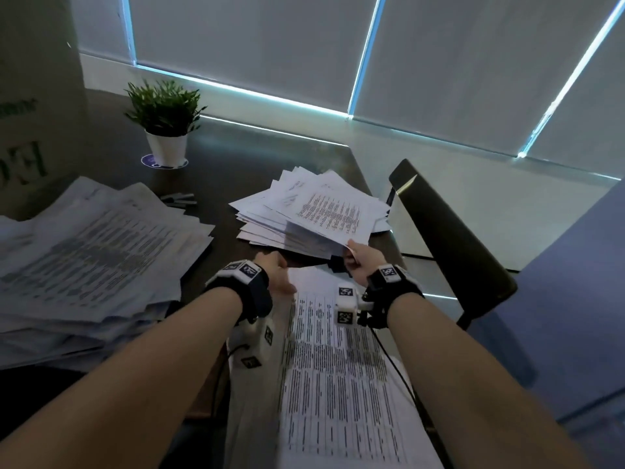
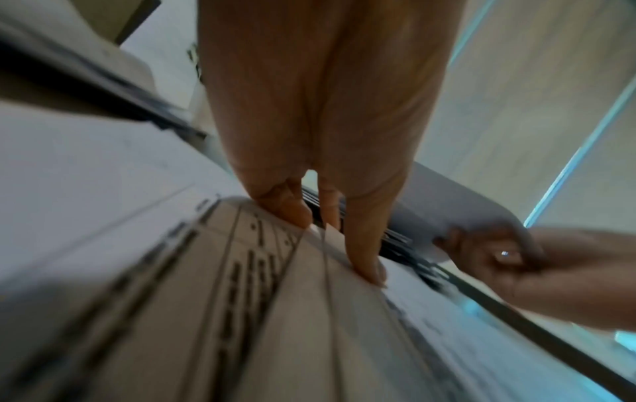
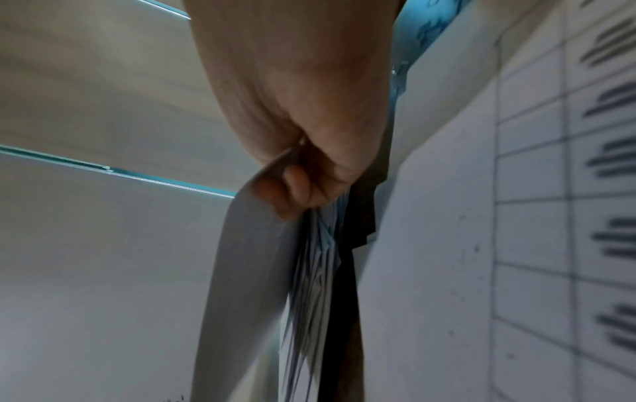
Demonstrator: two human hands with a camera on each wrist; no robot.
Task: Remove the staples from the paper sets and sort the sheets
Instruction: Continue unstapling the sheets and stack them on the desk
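A printed paper set (image 1: pixel 338 367) lies on the table right in front of me. My left hand (image 1: pixel 280 275) rests on its far end, and the left wrist view shows its fingertips (image 2: pixel 366 261) pressing down on the printed sheets (image 2: pixel 241 312). My right hand (image 1: pixel 353 257) pinches the near corner of a loose printed sheet (image 1: pixel 334 211) held over a fanned stack of sheets (image 1: pixel 267 214) further back. In the right wrist view its curled fingers (image 3: pixel 296 190) grip that sheet (image 3: pixel 241 272), with the stack's edges (image 3: pixel 316 272) just beneath. No staple shows.
A big untidy pile of papers (image 1: pixel 84 248) fills the table's left side, beside a cardboard box (image 1: pixel 27 96). A potted plant (image 1: pixel 165 130) stands at the back, with dark pens (image 1: pixel 177 199) near it. A dark chair back (image 1: pixel 456 238) is at the right.
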